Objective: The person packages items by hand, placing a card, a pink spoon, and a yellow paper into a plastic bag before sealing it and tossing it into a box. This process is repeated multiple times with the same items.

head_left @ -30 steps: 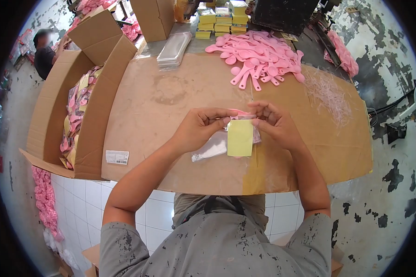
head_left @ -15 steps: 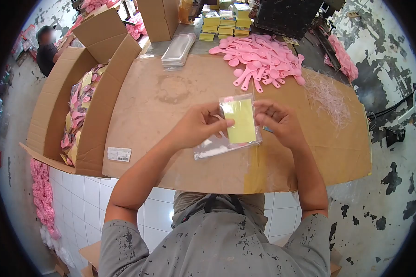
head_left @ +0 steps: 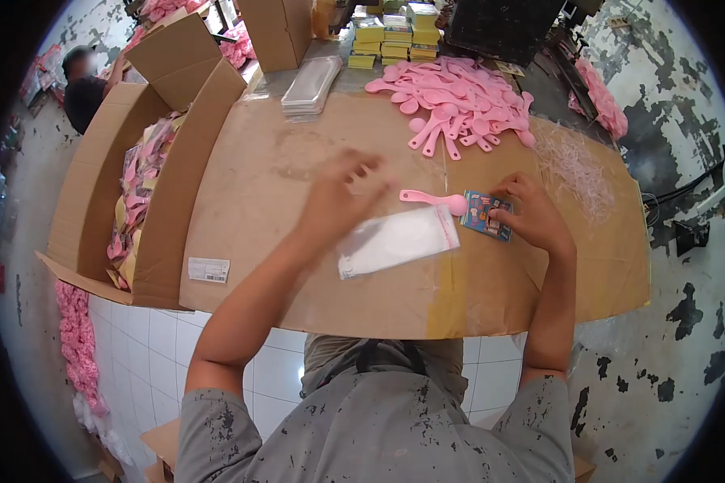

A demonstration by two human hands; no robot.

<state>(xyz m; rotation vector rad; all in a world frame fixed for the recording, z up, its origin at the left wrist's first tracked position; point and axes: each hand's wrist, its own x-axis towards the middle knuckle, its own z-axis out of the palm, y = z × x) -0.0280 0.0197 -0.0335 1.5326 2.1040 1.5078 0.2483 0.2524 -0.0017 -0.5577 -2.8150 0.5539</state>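
Note:
Blurred by motion, my left hand (head_left: 348,193) hovers over the cardboard with its fingers apart and nothing visible in it. My right hand (head_left: 528,211) has its thumb and fingertips on a colourful printed card (head_left: 485,216) lying on the cardboard. A pink spoon (head_left: 433,200) lies just left of the card, its bowl beside the card's edge. Below the spoon is a clear plastic bag (head_left: 396,241), flat on the surface, with its strip end towards the card. The packet seen earlier in my hands no longer shows.
Behind are a heap of pink spoons (head_left: 459,101), stacked cards (head_left: 396,36) and a pile of clear bags (head_left: 310,88). An open carton (head_left: 165,233) of filled packets stands left. Plastic strips (head_left: 576,173) lie right. Another person (head_left: 84,92) is at the far left.
The bagged yellow card has gone from my hands. My left hand has moved left and opened. My right hand has moved right, onto the printed card. The pink spoon is now uncovered.

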